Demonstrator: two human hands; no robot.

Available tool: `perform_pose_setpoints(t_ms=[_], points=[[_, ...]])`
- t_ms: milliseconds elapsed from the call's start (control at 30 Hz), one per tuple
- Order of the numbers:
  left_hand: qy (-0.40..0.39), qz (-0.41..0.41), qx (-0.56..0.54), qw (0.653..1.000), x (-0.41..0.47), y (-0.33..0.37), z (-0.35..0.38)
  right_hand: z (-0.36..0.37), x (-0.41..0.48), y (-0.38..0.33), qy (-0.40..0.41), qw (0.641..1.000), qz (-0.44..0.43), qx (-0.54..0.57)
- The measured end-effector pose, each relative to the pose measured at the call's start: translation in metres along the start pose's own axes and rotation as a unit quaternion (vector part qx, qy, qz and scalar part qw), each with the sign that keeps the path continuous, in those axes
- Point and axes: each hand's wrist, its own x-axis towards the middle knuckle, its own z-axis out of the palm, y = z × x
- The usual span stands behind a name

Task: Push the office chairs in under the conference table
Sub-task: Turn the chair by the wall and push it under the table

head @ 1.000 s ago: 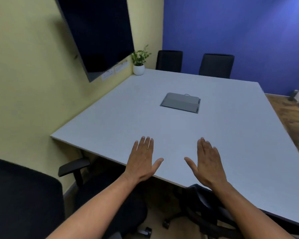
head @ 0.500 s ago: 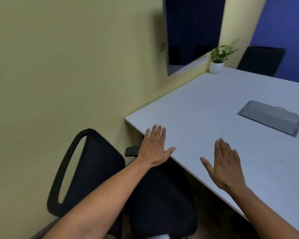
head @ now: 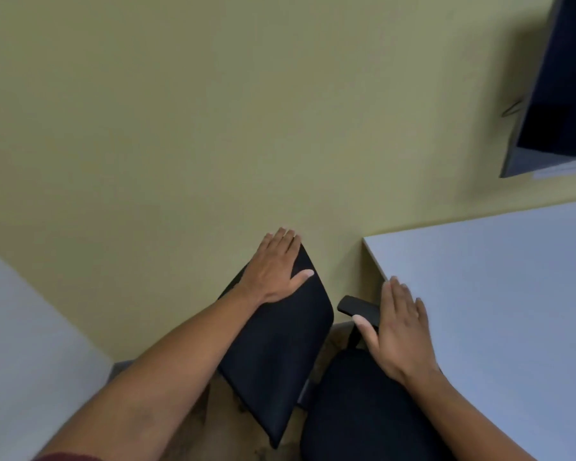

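A black office chair [head: 281,354] stands beside the left corner of the grey conference table [head: 499,294]. Its backrest tilts toward me and its seat [head: 356,410] lies at the bottom centre. My left hand [head: 276,266] lies flat with fingers spread on the top of the backrest. My right hand [head: 396,324] hovers flat and open over the chair's black armrest [head: 356,309], at the table's near edge. It grips nothing.
A yellow wall [head: 213,128] fills most of the view just behind the chair. A dark wall screen [head: 559,81] hangs at the upper right. A pale grey surface [head: 20,344] sits at the lower left. Brown floor [head: 213,427] shows under the chair.
My view has swung left and down from the tabletop to the chair. My left hand has come to rest on the backrest's top, and my right hand has moved over the armrest.
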Motion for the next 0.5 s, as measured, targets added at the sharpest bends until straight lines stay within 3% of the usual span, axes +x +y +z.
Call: perform_pose_setpoints(t_ms=[233, 500], points=[[-0.011, -0.008, 0.02, 1.0, 0.002, -0.066, -0.006, 0.032, 0.028, -0.092, -0.036, 0.989, -0.142, 0.011], [-0.056, 0.1, -0.01, 0.993, 0.074, -0.095, 0.017, 0.069, 0.064, -0.228, -0.123, 0.934, -0.336, 0.013]])
